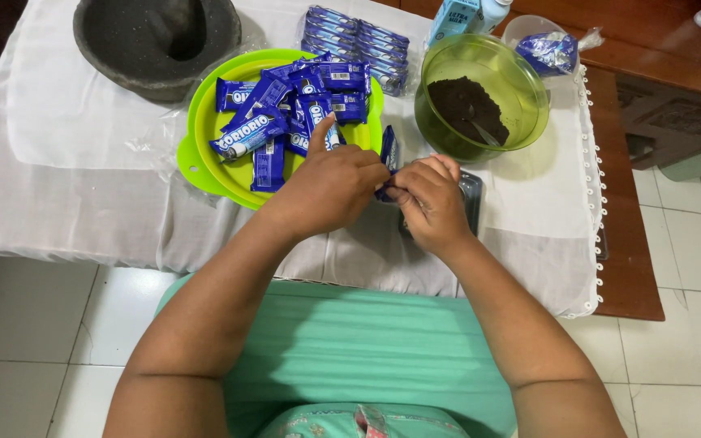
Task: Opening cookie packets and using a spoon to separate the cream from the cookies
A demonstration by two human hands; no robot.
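Note:
My left hand and my right hand meet over the white tablecloth, both pinching one small blue biscuit packet between them. The left index finger sticks up. Just behind the hands a lime green plate holds several blue biscuit packets. To the right stands a clear green bowl with dark crumbs and a spoon in it. A dark plastic tray lies partly hidden under my right hand.
A grey stone mortar stands at the back left. More blue packets are stacked behind the plate. A light blue carton and a clear tub with blue wrappers sit at the back right. The wooden table edge borders a tiled floor.

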